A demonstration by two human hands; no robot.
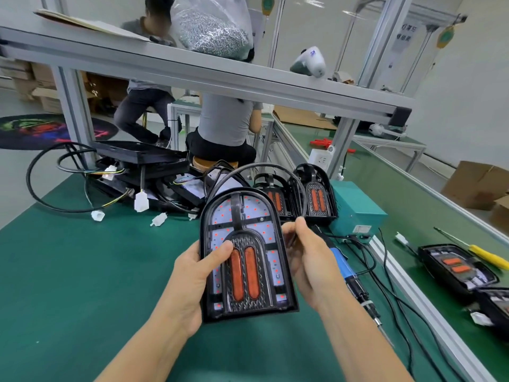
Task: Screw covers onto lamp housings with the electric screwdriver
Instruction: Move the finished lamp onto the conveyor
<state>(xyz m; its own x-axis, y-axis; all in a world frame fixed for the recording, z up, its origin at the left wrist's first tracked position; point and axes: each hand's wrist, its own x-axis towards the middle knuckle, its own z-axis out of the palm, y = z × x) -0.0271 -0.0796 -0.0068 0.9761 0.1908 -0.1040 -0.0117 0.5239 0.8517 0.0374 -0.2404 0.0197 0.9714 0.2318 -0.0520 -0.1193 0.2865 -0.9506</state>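
Glossy black plastic lamp housing (248, 255), matt green table mat (82, 257), brushed aluminium frame rail (192, 70).

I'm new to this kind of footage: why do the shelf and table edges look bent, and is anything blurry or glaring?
Head view: the wide-angle lens bows the shelf rail and table edge; even lighting, soft shadows; the lamp housing in the left hand and right hand is sharp; the bag of screws shows mild glare.
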